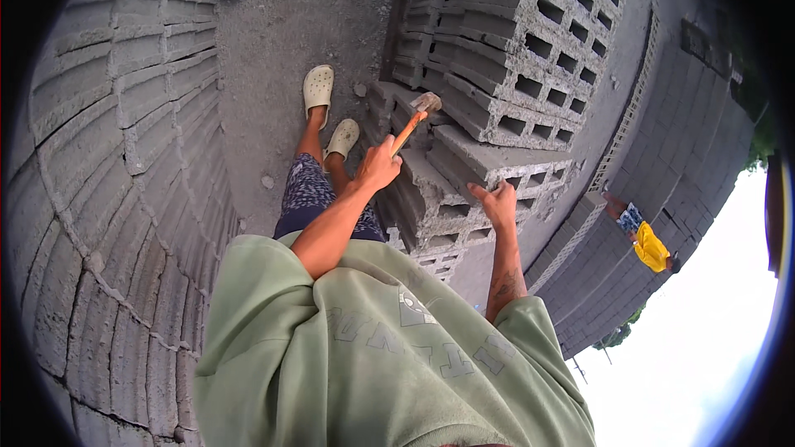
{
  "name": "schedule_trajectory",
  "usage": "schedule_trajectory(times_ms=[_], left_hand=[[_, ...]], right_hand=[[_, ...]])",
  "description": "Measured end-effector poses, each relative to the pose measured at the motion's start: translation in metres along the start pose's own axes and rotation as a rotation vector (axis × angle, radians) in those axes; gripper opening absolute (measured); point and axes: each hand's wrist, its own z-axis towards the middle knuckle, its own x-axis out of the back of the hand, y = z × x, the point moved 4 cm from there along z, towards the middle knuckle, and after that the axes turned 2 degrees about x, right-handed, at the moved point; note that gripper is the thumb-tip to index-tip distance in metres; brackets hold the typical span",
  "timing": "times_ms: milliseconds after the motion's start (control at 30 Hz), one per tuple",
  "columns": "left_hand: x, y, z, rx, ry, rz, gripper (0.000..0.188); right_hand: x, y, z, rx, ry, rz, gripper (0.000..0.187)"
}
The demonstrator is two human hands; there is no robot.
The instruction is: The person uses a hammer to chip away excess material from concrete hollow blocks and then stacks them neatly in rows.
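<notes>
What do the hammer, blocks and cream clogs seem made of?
Hammer: dull, dusty head, probably metal; smooth orange handle, perhaps wood or plastic. Blocks: likely concrete, matte, grainy grey with rough edges. Clogs: perhaps moulded foam, matte, perforated on top.

Only print seen is on the green shirt (373, 397): big grey dark-outlined capitals (455, 360) run in a row across its front, several bent or partly swallowed by folds, so full wording can't be read. On the shirt, between that lettering and the hem, a small pale printed graphic (416, 308) with dark marks, too small to make out
</notes>
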Motion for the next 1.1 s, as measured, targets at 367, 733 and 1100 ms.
schedule_trajectory(times_ms=[367,733,1100], left_hand=[[0.023,-0.001,-0.001,0.083,-0.040,0.128,0.046],[0.050,0.020,0.020,-0.029,0.087,0.168,0.037],[0.029,0.044,0.056,-0.034,0.089,-0.062,0.026]], right_hand=[[-0.011,0.009,-0.008,0.004,0.043,-0.008,0.058],[0.033,-0.057,0.056,0.260,0.539,-0.219,0.065],[0.007,-0.026,0.103,0.075,0.116,-0.151,0.056]])
